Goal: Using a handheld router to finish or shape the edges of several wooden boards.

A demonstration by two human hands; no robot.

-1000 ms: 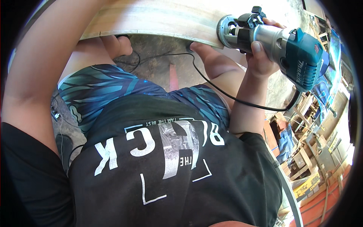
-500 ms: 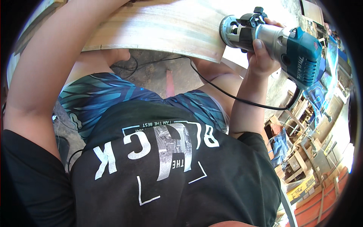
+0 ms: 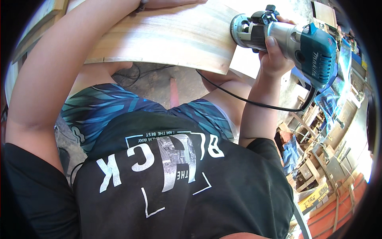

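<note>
My right hand (image 3: pixel 275 59) is wrapped round the silver body of a teal trim router (image 3: pixel 320 57), which lies tilted on its side. The router's round base is turned left, against or just over the right end of a pale wooden board (image 3: pixel 171 38). I cannot tell whether the base touches the wood. My left hand (image 3: pixel 175 3) rests stretched out over the board's far part, partly cut off by the top edge of the view. A dark band (image 3: pixel 142 5) circles that wrist.
The router's black cord (image 3: pixel 254 104) loops across my right forearm and down under the board. My knees are below the board's near edge. Wood offcuts (image 3: pixel 310 171), a blue plastic sheet (image 3: pixel 290 155) and a yellow box (image 3: pixel 314 197) clutter the right side.
The board sits slightly lower in view, and more of my left hand shows at the top. The router has shifted slightly up and left, still in my right hand.
</note>
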